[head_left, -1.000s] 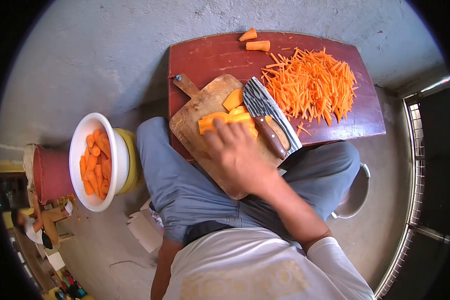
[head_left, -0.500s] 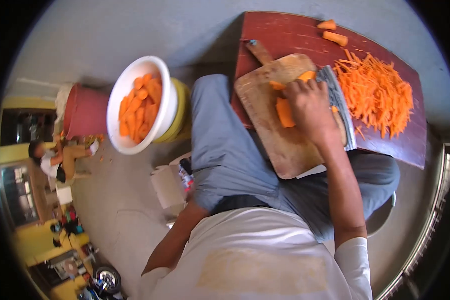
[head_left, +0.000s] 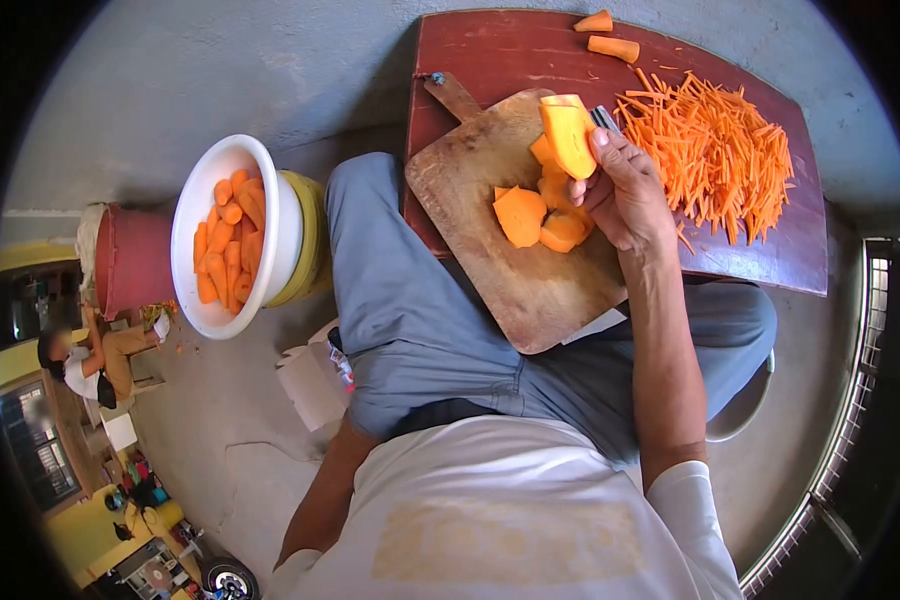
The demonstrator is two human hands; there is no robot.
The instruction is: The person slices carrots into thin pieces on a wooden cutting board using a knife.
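My right hand (head_left: 625,195) is raised over the wooden cutting board (head_left: 490,270), gripping a thick yellow-orange vegetable piece (head_left: 567,138) between thumb and fingers. Flat orange vegetable pieces (head_left: 520,216) lie on the board below and left of that hand. A narrow grey end of some object (head_left: 605,120) shows just behind the fingers; the rest is covered. To the right of the hand, a heap of shredded carrot (head_left: 715,150) rests on the dark red table (head_left: 570,75). My left forearm shows at lower left, but the hand itself is hidden beside my leg.
A white basin (head_left: 182,245) of carrots (head_left: 232,235) rests on a yellow container (head_left: 310,240) at left, near a red tub (head_left: 140,260). Two carrot ends (head_left: 613,48) lie at the table's far edge. An open cardboard box (head_left: 305,385) sits by my leg. Another person sits far left.
My right hand has lifted from the board and turned palm-up, now holding the yellow-orange piece. More cut pieces are visible on the board. The view has shifted, and the long grey object is mostly covered.
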